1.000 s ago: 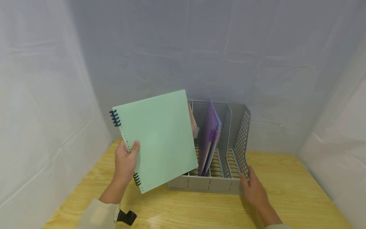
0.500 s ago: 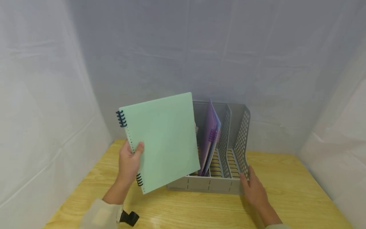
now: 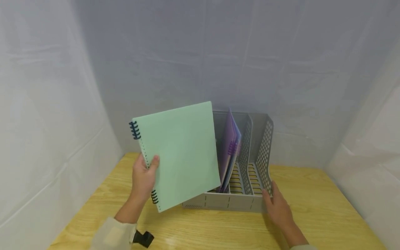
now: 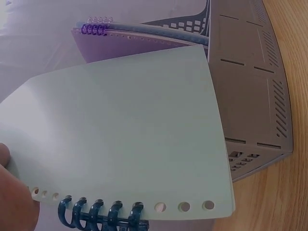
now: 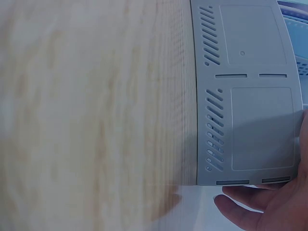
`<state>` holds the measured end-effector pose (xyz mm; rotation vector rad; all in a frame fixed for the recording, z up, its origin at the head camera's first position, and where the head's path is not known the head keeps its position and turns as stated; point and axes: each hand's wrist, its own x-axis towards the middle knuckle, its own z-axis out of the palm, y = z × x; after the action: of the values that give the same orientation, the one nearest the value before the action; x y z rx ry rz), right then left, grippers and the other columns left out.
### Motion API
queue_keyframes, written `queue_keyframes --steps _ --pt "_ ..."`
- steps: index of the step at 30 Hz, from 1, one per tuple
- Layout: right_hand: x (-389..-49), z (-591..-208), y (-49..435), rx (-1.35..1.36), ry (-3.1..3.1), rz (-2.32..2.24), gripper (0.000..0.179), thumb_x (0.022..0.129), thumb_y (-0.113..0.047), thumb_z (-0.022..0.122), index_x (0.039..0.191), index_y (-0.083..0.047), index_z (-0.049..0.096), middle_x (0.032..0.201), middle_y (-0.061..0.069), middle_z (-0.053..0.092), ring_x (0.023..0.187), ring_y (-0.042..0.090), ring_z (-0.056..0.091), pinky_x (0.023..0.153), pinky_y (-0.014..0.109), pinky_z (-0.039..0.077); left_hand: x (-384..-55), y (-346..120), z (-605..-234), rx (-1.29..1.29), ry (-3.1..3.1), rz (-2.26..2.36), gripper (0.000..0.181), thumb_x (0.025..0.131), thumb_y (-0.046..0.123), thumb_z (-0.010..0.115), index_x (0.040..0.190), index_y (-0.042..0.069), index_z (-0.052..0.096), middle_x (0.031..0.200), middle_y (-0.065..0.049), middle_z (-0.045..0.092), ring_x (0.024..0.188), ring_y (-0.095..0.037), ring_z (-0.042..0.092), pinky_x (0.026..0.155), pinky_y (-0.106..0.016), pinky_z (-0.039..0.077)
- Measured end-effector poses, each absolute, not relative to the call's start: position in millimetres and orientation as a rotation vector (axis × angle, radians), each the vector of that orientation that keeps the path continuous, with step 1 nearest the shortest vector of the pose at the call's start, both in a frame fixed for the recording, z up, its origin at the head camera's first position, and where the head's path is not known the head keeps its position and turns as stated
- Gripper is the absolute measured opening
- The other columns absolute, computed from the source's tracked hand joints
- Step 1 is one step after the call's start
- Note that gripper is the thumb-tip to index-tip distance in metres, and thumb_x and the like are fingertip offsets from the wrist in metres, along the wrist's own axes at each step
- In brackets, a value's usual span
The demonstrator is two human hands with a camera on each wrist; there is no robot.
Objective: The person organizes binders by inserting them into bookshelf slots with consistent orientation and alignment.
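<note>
My left hand grips a pale green spiral notebook by its bound edge, thumb on the cover and the other fingers behind. The notebook is tilted in front of the left part of a grey file organizer, hiding its left slots. Dark blue binding rings show at the spine in the left wrist view. My right hand holds the organizer's front right corner; in the right wrist view its fingers lie along the side wall. A purple spiral notebook leans in a middle slot with a bluish one beside it.
The organizer stands on a wood-grain table. Perforated dividers separate its slots. White sheeting hangs behind and at both sides. A black device sits at the left wrist, by the sleeve.
My left hand has moved the green notebook slightly right, covering the pinkish item seen earlier in the left part of the organizer. The right hand and organizer have not moved.
</note>
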<state>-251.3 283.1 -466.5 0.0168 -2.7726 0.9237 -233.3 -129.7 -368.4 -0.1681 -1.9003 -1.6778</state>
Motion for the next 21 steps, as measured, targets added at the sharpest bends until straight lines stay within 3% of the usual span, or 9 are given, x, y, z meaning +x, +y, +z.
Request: queue_keyframes --steps 21 --pt "-249.9 -465.8 285.9 0.003 -2.786 0.944 0.075 0.104 -0.051 0.020 0.152 0.005 0.006 0.149 0.034 0.027 0.129 0.051 0.040 0.106 0.063 0.030 -233.4 -120.1 -367.5 -0.185 -1.907 -1.672 0.027 0.101 0.013 0.051 0.126 0.003 0.055 0.113 -0.017 0.067 0.081 -0.006 0.066 0.070 -0.025 0.056"
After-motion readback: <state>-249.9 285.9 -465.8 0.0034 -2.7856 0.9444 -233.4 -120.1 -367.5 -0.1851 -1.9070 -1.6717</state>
